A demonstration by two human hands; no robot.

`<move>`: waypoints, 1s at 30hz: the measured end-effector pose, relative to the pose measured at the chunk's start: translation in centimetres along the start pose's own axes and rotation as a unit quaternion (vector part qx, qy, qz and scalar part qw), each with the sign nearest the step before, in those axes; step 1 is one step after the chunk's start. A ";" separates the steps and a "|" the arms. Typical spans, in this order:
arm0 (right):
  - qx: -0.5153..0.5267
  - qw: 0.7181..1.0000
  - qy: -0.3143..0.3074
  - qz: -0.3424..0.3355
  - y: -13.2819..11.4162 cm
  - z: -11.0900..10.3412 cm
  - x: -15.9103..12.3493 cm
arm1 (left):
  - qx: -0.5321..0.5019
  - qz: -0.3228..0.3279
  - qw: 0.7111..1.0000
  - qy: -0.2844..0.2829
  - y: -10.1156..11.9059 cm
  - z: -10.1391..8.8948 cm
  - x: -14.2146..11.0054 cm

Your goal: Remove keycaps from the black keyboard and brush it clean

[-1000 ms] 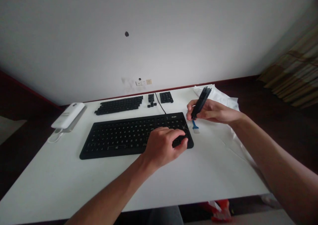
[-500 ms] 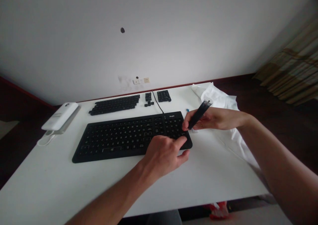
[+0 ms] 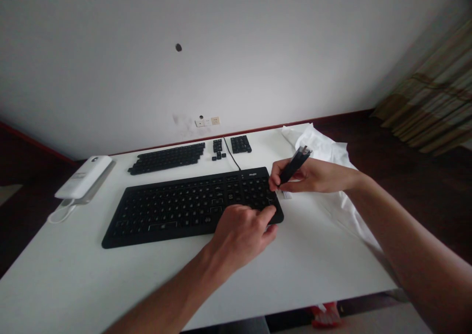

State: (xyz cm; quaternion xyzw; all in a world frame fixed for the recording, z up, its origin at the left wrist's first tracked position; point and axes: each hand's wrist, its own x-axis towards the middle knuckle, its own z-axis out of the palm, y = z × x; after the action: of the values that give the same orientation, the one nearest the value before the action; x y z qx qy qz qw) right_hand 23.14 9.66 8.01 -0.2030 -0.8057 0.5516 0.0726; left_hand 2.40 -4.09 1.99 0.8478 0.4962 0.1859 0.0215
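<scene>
Clearly, the black keyboard (image 3: 173, 204) lay lengthwise across the smooth white desk (image 3: 313, 255), a long, round-cornered slab of plastic-looking material with small pale marks in rows between its raised white-outlined bars. The left hand (image 3: 241, 231) rested over its right part, palm down, fingers open: index extended onto the upper surface, thumb apart from it at the front edge. The fingers of the right hand (image 3: 307, 174) were closed on a slim, straight-sided black tool (image 3: 295, 164), tilted with its upper end to the right and its lower end near the keyboard's right edge; whether that end made contact could not be told. Beneath this hand a small pale flat piece (image 3: 286, 195) showed, partly covered. Behind the keyboard, dark keycaps sat in groups: a wide block (image 3: 167, 158) with stepped ends, a narrow cluster (image 3: 217, 146) with smaller caps in front, and a compact, nearly square block (image 3: 241, 144). A thin black cable (image 3: 231, 154) ran between the latter two. On the right, white cloth (image 3: 324, 147) lay in soft creases, partly behind the right hand. Far left, a glossy white rounded case (image 3: 83, 177) lay beside a looped white cord (image 3: 61, 213).
</scene>
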 end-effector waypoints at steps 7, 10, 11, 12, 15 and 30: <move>-0.038 0.999 0.014 -0.008 0.0 0.1 -0.1 | -0.014 0.003 1.000 0.002 0.2 0.3 -0.1; -0.084 0.996 0.025 -0.014 -0.2 0.1 -0.1 | -0.019 -0.001 1.000 -0.001 0.2 0.2 0.0; -0.095 0.995 0.027 -0.013 -0.2 0.2 -0.1 | -0.020 -0.001 1.000 -0.001 0.3 0.1 0.0; -0.104 0.994 0.028 -0.012 -0.3 0.3 0.0 | -0.021 -0.001 1.000 0.000 0.3 0.1 0.0; -0.124 0.992 0.024 -0.014 -0.4 0.5 0.1 | -0.023 -0.002 1.000 0.000 0.3 0.1 0.0; -0.074 0.995 0.061 -0.036 -0.6 1.1 0.5 | -0.089 -0.144 0.978 0.119 -1.2 -1.0 0.7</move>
State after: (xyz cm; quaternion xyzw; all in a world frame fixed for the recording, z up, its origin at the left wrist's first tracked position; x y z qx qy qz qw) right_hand 22.18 8.74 8.08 -0.2121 -0.8449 0.4745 0.1262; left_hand 1.41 -3.04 2.88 0.7340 0.5933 0.3243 0.0643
